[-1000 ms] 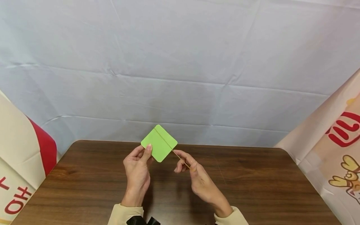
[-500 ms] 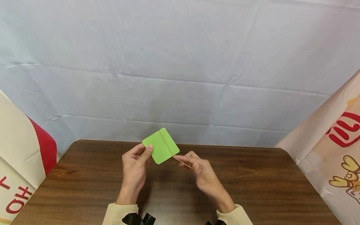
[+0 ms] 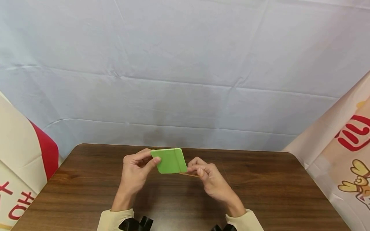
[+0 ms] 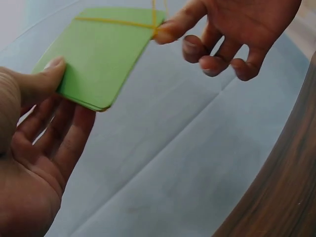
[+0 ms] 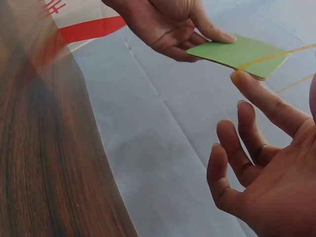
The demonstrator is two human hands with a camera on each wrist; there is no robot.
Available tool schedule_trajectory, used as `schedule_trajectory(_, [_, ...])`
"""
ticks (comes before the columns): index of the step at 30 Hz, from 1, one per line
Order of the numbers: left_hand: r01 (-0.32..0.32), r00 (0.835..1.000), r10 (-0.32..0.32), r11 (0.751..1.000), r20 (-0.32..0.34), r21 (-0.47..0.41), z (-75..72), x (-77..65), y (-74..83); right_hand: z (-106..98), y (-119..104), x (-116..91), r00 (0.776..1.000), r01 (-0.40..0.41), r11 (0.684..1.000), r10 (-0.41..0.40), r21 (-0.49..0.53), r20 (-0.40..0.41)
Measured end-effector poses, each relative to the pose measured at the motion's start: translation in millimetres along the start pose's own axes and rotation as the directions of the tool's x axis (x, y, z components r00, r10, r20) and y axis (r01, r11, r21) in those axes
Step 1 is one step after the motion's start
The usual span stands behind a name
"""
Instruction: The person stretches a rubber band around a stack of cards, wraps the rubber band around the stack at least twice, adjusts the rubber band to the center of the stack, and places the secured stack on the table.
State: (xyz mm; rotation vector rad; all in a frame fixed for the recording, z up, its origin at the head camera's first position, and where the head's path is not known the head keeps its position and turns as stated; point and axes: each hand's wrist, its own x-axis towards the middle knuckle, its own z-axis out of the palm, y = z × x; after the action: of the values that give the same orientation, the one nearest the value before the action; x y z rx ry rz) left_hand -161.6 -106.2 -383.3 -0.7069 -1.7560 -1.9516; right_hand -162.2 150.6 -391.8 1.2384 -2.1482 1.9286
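Observation:
A thin stack of green square cards (image 3: 167, 163) with rounded corners is held above the table. My left hand (image 3: 134, 171) pinches its near-left part, thumb on top and fingers beneath. A yellow rubber band (image 4: 116, 22) crosses the cards near the side facing my right hand (image 3: 212, 179). From the card edge the band stretches to the right thumb, seen as two strands in the right wrist view. The right index finger (image 5: 269, 101) reaches out with its tip at the band by the card edge. The other right fingers are loosely bent.
The brown wooden table (image 3: 260, 186) lies below both hands. Behind it hangs a pale grey cloth (image 3: 185, 80). Printed cloths stand at the left (image 3: 23, 154) and right (image 3: 347, 144) sides. Black wrist straps (image 3: 131, 224) show at the sleeves.
The green cards have turned clockwise and tipped flatter, coming down a little nearer the table. Both hands have shifted with them, and the band remains stretched to the right thumb.

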Motion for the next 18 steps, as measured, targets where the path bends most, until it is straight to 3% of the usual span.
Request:
schedule_trajectory(4, [-0.047, 0.994, 0.042, 0.998, 0.096, 0.046, -0.7, -0.6, 5.6, -3, -1, 0, 0.999, -0.022, 1.0, 0.023, -0.022, 0.034])
schedule_trajectory(9, [-0.061, 0.985, 0.044, 0.993, 0.166, 0.099, 2.5, -1.1, 12.8, -5, -2, 0, 0.996, -0.039, 0.999, 0.039, -0.006, 0.076])
schedule_trajectory(13, [-0.109, 0.971, 0.078, 0.986, 0.226, 0.126, 4.8, -0.3, 15.4, -6, 0, -1, 0.992, -0.069, 0.998, 0.069, -0.007, 0.102])
schedule_trajectory(18, [-0.162, 0.96, 0.119, 0.974, 0.253, 0.157, 6.8, 0.6, 15.7, -7, 3, -1, 0.988, -0.104, 0.994, 0.105, -0.022, 0.111])
